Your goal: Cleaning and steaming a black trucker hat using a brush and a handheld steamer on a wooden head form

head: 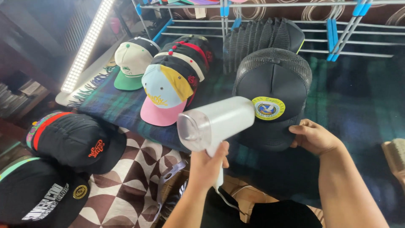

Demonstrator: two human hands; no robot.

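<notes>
The left hand (206,162) has its fingers closed around the handle of a white handheld steamer (217,120), whose barrel lies nearly level above the fist, its clear rounded end toward the camera and its far end pointing at a black mesh-backed cap (274,90). That far end sits just beside a round yellow-rimmed patch (268,108) with a blue centre on the cap's front panel, close enough that I cannot tell whether they touch. A white cord runs down from the handle below the fist. The right hand (314,137) rests on the right edge of the cap's brim, fingers (298,128) curled against it, thumb side hidden, so the cap lies between the two hands, up and to the right of the left fingers. Behind the cap stands a stack of black caps (261,38) nested on edge. Left of the steamer, beyond the left fingers, a cap with pale blue, yellow and pink panels (164,97) fronts a row of stacked caps (a small yellow emblem sits on its front), and further left lies a cream cap with a green brim (130,63). Down to the left of the left fingers are two black caps: one with an orange embroidered mark (80,141), one with a round gold badge and white lettering (42,198). All lie on a dark plaid cloth (363,114) and a brown-and-white patterned cloth (135,181) over the worktop.
</notes>
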